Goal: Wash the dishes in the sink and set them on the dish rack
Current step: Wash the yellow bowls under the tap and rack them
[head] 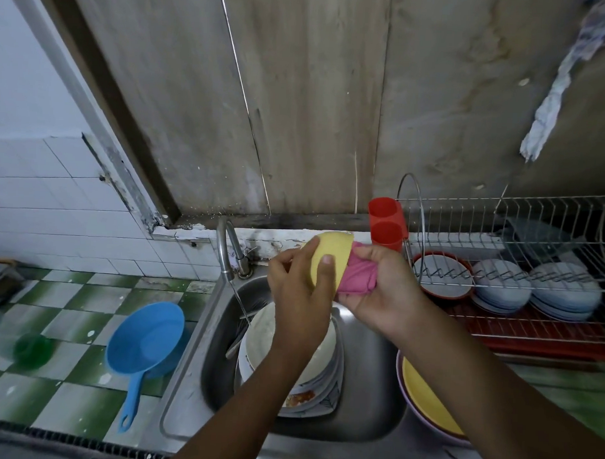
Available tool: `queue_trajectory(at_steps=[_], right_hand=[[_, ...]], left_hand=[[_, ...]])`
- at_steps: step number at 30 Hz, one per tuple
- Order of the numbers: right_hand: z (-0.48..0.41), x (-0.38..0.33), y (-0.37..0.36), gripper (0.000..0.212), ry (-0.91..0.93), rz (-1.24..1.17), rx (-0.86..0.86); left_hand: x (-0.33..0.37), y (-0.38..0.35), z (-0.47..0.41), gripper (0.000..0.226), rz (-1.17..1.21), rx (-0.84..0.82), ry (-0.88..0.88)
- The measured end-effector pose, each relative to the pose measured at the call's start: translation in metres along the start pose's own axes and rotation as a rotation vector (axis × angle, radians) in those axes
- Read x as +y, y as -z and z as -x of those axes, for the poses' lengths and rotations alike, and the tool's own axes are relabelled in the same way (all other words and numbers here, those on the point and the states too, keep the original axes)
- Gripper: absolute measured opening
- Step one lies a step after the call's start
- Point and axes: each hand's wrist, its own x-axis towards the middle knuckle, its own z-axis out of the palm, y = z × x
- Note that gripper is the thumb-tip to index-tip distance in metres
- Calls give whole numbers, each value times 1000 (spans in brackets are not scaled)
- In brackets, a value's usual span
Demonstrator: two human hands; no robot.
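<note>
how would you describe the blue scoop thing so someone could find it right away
Start at the steel sink and look to the green-and-white checked counter on its left. The blue scoop sits there right beside the sink's rim, its long handle pointing toward the viewer. It is the only blue item, far bigger than the small green thing further left.

- Your left forearm (290, 338) hides part of the plate stack (259, 337) in the sink (364, 386).
- The green cup (32, 352) is blurred.
- The hanging cloth (552, 97) leaves the top edge.
</note>
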Motion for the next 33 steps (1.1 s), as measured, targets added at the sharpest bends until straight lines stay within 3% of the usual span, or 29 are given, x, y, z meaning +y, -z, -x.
queue_trajectory(at_steps=[3,5,8,10,12,14,18,22,24,27,29,33], right_hand=[[-3,-13,2,21,85,116,-124],[-3,-11,7,16,173,321,-136],[0,-13,16,31,234,451,-170],[4,-9,20,34,248,582,-228],[9,5,18,32,254,708,-270],[11,12,12,31,264,677,-263],[3,-16,2,60,109,363,-166],[2,-17,14,47,37,498,-138],[4,-16,17,39,7,519,-137],[1,-28,18,33,-22,454,-177],[1,-33,20,33,3,467,-177],[2,-24,27,28,148,617,-172]], left_hand=[[-12,8,6,52,-37,-46,-161],[-13,16,3,64,-11,-98,-139],[9,28,-15,78,227,-204,281],[22,36,-35,73,452,-404,653],[28,38,-50,83,486,-578,797],[31,29,-51,90,439,-562,743],[30,7,-30,81,349,-312,563],[20,4,-26,97,284,-271,535],[15,4,-26,102,268,-271,489],[1,-1,-7,91,247,-321,286],[-14,-2,4,100,185,-346,180],[-17,9,5,122,153,-417,213]])
